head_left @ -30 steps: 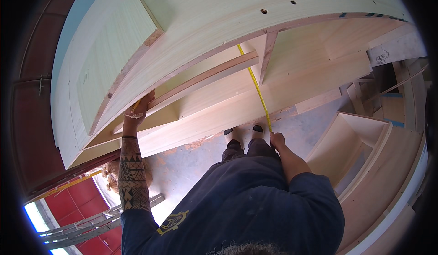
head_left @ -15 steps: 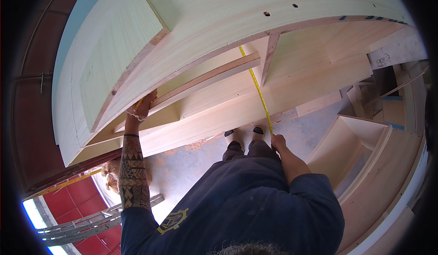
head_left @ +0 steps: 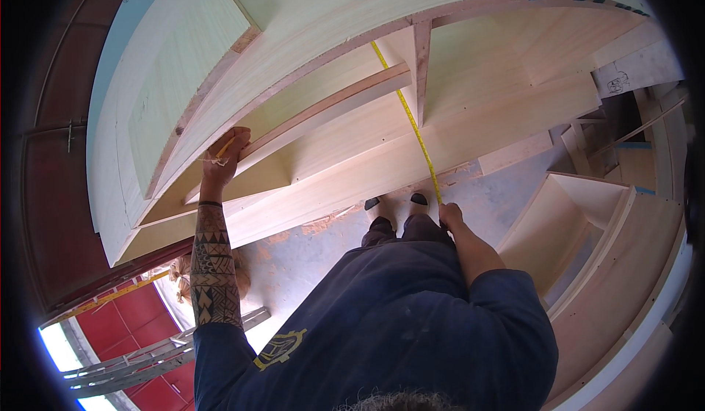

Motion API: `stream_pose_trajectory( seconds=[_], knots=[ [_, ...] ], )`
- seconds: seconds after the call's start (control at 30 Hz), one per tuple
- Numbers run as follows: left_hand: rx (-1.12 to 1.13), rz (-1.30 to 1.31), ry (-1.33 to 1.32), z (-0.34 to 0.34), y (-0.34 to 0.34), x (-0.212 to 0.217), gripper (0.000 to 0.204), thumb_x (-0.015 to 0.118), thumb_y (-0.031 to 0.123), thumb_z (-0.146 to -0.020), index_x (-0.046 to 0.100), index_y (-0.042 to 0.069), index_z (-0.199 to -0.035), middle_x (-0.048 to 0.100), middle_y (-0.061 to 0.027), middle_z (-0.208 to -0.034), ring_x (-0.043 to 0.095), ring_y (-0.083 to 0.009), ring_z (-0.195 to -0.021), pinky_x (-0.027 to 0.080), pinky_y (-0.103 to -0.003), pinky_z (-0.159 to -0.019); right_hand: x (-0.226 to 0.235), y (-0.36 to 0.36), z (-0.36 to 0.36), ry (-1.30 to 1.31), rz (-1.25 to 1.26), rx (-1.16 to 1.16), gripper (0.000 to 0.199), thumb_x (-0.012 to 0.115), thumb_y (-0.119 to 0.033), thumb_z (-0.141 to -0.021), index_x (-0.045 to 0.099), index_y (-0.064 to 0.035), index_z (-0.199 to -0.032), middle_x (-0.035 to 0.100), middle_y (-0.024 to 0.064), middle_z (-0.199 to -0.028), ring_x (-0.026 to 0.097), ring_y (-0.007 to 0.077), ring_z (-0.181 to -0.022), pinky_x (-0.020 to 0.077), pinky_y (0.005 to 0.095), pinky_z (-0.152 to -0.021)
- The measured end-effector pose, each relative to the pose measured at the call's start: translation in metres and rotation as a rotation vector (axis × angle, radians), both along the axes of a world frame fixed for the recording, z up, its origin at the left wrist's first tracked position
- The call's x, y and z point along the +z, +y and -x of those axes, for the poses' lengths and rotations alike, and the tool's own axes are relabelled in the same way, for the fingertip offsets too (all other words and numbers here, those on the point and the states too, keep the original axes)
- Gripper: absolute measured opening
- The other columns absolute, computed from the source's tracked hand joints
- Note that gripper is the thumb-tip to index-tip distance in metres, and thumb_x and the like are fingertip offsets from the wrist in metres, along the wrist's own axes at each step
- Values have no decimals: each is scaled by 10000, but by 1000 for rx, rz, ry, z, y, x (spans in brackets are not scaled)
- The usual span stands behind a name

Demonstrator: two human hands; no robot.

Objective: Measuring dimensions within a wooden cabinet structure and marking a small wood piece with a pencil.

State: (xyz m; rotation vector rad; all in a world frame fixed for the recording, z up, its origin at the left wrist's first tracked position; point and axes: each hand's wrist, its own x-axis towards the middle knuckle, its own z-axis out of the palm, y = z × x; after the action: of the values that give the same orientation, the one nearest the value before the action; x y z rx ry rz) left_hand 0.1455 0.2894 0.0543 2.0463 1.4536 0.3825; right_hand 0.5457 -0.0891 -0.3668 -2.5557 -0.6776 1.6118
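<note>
A yellow tape measure [head_left: 417,138] is stretched from inside a pale wooden cabinet [head_left: 352,154], past a narrow rail [head_left: 338,107] and an upright divider [head_left: 421,73], to my right hand [head_left: 449,215]. That hand is closed on its near end; the case is hidden in my grip. At the cabinet's left, my left hand [head_left: 233,146] is closed beside the left end of the rail. A thin yellow stick, looking like a pencil [head_left: 225,147], shows in its fingers. Whether this hand also touches the rail is hard to tell.
A loose-looking board [head_left: 194,80] lies on the large top panel [head_left: 308,14]. Another open wooden box [head_left: 580,227] stands at right, near offcuts [head_left: 587,143]. Wood shavings [head_left: 323,224] litter the floor by my feet. A ladder-like metal frame [head_left: 161,352] is at lower left.
The view has shifted slightly, so the cabinet appears a little further left. My left hand has turned and risen slightly beside the rail. My right hand still holds the stretched tape.
</note>
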Motion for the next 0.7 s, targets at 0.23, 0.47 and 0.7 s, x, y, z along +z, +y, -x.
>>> stream_pose_trajectory(
  seconds=[0.23,0.47,0.7],
  knots=[
    [67,6,19,9,5,-7,309,713,309,-1009,793,31,-1115,792,-86,-993,751,-167,-941,584,-320,-886,2,-7,0,-27,-44,11,517,554,-348,-973,752,109,-1112,731,359,-1159,717,475,-1147,557,511,-1028],
    [53,-10,42,13,4,-10,298,717,307,-1003,797,38,-1103,796,-93,-999,751,-183,-956,581,-321,-898,8,-8,4,40,-56,-57,503,575,-345,-951,758,99,-1102,735,358,-1135,723,481,-1121,560,517,-1007],
    [-157,-142,36,1,16,-19,300,671,268,-1020,790,6,-1106,781,-73,-1002,700,-142,-945,546,-294,-906,-22,-25,-18,-135,-145,140,454,556,-334,-973,760,63,-1056,755,312,-1038,748,452,-985,586,518,-904]
  ],
)
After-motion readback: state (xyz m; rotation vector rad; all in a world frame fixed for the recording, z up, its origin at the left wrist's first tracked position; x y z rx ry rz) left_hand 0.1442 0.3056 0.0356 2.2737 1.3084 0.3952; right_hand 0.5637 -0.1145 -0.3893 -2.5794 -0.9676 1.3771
